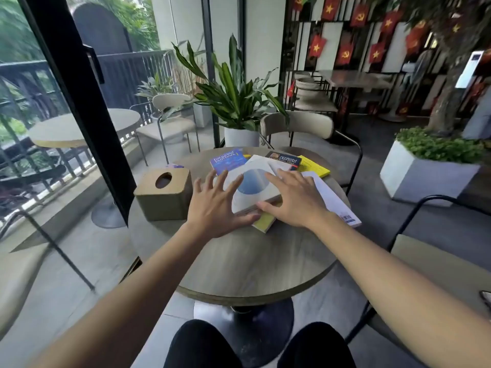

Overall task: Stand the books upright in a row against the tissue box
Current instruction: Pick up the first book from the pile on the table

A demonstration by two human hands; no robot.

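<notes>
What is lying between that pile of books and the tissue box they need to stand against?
Nothing visible. The stretch of round table between the tissue box and the white book with the blue circle is bare, apart from the left hand reaching over it. The right hand rests on the pile.

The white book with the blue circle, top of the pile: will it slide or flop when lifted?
The white book looks thick with a stiff block, so it probably lifts flat. Its cover looks smooth and it rests askew on a yellow book, so it may slide. Both hands lie open on it: left hand, right hand.
</notes>
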